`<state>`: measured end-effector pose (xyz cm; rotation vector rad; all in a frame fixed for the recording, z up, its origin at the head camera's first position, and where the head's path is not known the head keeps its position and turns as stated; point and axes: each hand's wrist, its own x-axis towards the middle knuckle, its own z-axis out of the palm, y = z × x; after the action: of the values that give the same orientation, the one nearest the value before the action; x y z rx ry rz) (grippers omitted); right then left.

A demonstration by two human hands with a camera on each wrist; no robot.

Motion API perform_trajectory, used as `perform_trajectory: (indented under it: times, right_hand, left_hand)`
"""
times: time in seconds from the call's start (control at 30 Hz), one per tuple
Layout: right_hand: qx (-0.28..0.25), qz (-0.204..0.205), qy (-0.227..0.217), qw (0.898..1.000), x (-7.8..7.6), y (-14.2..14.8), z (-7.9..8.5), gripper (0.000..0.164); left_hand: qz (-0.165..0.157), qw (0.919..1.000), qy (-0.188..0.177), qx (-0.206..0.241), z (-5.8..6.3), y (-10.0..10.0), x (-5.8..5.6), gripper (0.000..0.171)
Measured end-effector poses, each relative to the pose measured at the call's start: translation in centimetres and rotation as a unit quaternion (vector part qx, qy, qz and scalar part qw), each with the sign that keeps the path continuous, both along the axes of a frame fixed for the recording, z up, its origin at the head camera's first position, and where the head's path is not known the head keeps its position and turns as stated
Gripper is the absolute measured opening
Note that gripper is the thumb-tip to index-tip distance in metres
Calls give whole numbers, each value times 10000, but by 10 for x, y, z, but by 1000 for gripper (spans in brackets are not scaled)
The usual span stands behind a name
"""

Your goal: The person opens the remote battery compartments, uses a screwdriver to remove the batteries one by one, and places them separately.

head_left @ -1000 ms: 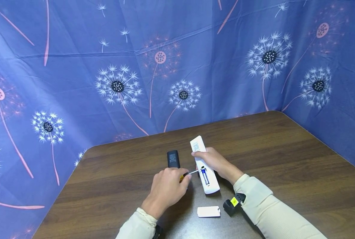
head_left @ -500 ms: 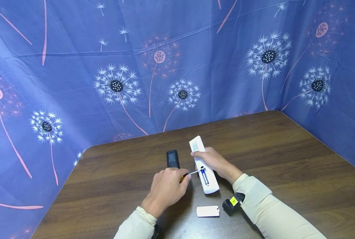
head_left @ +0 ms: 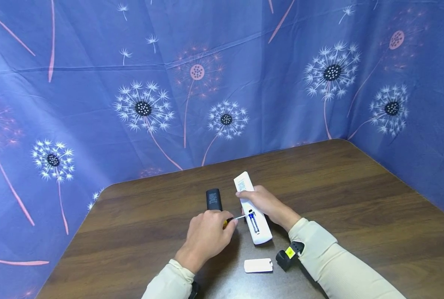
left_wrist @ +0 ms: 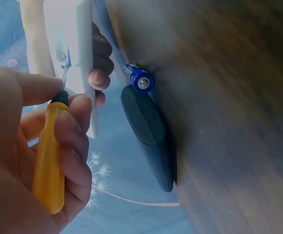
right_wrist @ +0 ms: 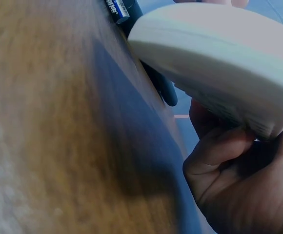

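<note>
My left hand [head_left: 208, 236] pinches a small screwdriver [left_wrist: 49, 163] with a yellow handle and a dark collar, fingers curled round it. The thin shaft reaches right, its tip at the upper end of the battery slot in a white remote control [head_left: 261, 238]. My right hand [head_left: 270, 204] grips that remote back side up, thumb across its back and fingers underneath, above the table. A blue battery [head_left: 254, 224] lies in the slot, whose cover is off. In the left wrist view, a loose blue battery [left_wrist: 139, 79] lies at the near end of a black remote-like device [left_wrist: 142, 117].
A white battery cover [head_left: 258, 265] lies on the wooden table [head_left: 151, 216], nearer me than the remote. The black device sits just beyond my left hand. A blue dandelion-print cloth [head_left: 162, 62] hangs behind the table. Each wrist wears a dark strapped camera.
The head view has shifted slightly, so everything appears a little further left. The screwdriver tip stays at the slot, and both hands keep their holds.
</note>
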<state>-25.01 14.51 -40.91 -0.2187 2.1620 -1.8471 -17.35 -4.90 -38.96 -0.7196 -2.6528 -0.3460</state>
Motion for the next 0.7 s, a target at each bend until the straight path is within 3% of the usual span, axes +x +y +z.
perform_trajectory:
  times: [0.7]
  right_hand:
    - [37,29,-66,10000,-1,-6,-5,44]
  left_hand:
    - [-177,9995,239,-140,-4,0,-1,24]
